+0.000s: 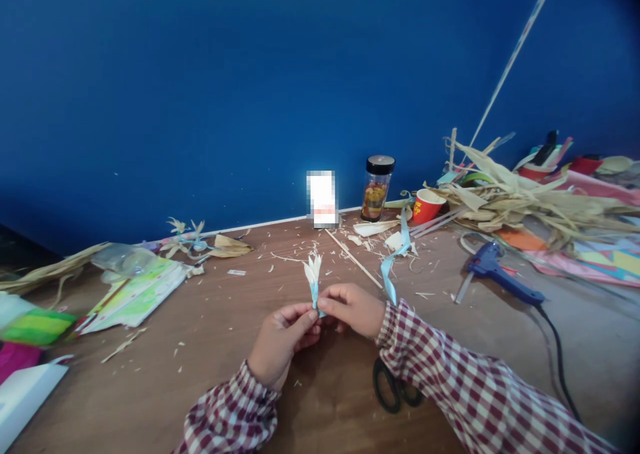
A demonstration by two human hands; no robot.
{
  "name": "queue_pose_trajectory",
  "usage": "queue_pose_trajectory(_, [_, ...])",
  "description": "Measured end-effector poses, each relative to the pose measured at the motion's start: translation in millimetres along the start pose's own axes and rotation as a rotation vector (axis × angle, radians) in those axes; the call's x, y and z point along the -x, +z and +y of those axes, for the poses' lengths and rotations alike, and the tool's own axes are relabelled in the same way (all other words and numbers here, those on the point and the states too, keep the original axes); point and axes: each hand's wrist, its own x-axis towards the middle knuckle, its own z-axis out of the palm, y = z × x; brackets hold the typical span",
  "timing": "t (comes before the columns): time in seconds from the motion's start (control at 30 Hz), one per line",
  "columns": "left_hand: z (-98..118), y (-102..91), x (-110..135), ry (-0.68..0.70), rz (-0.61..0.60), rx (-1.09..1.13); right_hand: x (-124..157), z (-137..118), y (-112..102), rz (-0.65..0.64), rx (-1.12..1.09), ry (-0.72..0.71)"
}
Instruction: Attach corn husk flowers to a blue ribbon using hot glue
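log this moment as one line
hands: left hand and right hand pinching craft flower | flower: upright, pale above, blue below | scissors: partly hidden by right sleeve | glue gun: on table

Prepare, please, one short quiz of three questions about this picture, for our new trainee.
1. True or false: the left hand and the right hand are both at the blue-stemmed flower.

2. Which of these is partly hidden by the right sleeve?
A) the glue gun
B) the black-handled scissors
C) the pile of dry husks

3. Complete: the cup beside the lidded jar is coloured ____.

Key:
1. True
2. B
3. red
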Motion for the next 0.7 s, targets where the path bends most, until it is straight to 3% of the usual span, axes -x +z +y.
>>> queue_pose_trajectory(0.13, [-3,-4.8,-3,0.066,0.040,-0.045,3,0,-1,0.000,0.132,0.029])
queue_pose_trajectory(0.3, [-11,-10.2,-8,0.200,0.064,-0.218,5,-6,3,0.139,0.289,-0.169])
queue_pose_trajectory(0.47, [-16,-12.8,-11,0.270,0.087,-0.375,7,-9,12,0.227,0.379,-0.239])
queue_pose_trajectory(0.7, [-16,-9.5,-9,0.307,0.122,-0.491,6,-6,20,0.335,0.535,-0.154])
